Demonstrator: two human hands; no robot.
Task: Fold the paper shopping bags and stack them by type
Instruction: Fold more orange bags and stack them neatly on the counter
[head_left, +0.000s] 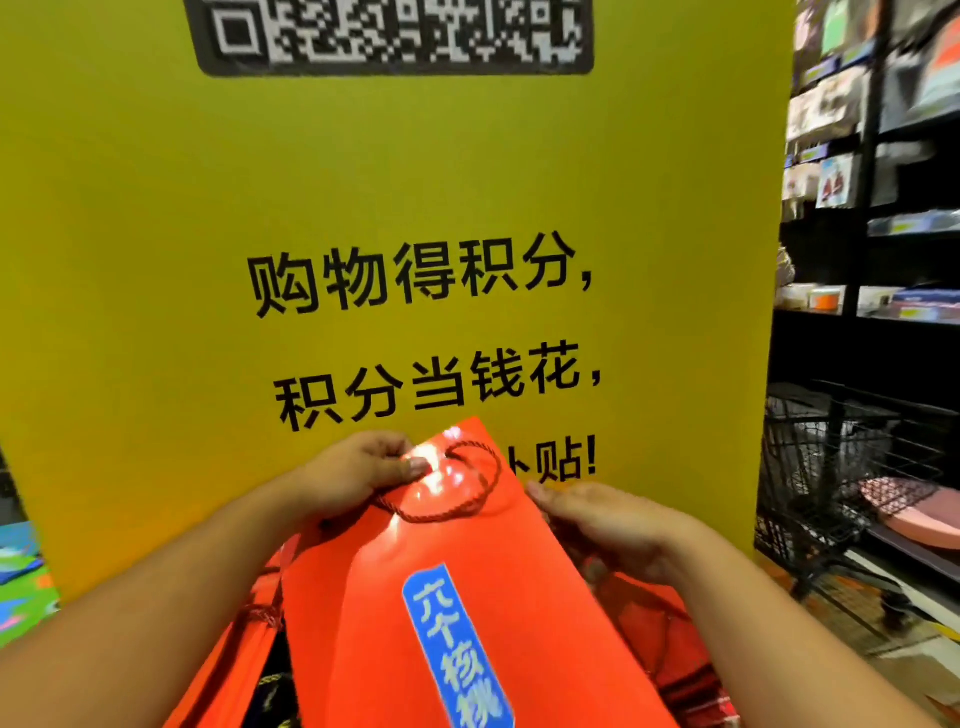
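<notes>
With the left hand (363, 470) pinching only the top edge of the red bag (441, 597), could go wrong fast: one small pinch on shiny paper, so an easy slip. Could drop onto the other red bags (228, 670) lying below at 5 o'clock and 7 o'clock, and mix up the pile. Could also catch the string handle (447, 483), looped loose at 12 o'clock on the bag, and fold it in crooked. Could put a crease in the wrong spot too, if pressed while tilted like this, with the top corner toward 1 o'clock.

Now the hands. Left: thumb on the front of the bag, just beside the string, other fingers tucked behind, holding on at 11 o'clock of the bag. Right hand (602, 519): wide and flat, fingers straight, touching the bag's side edge at 3 o'clock, gripping nothing that shows.

Looks pressed flat already, with the blue label (457, 649) facing up near 6 o'clock. Held up in the air, low in the middle of the view, in front of the big yellow sign (208, 260). Probably needs laying on the matching pile next. Black cart (831, 467) off at 3 o'clock and shelves (883, 156) at 2 o'clock, both well apart from the bag.
</notes>
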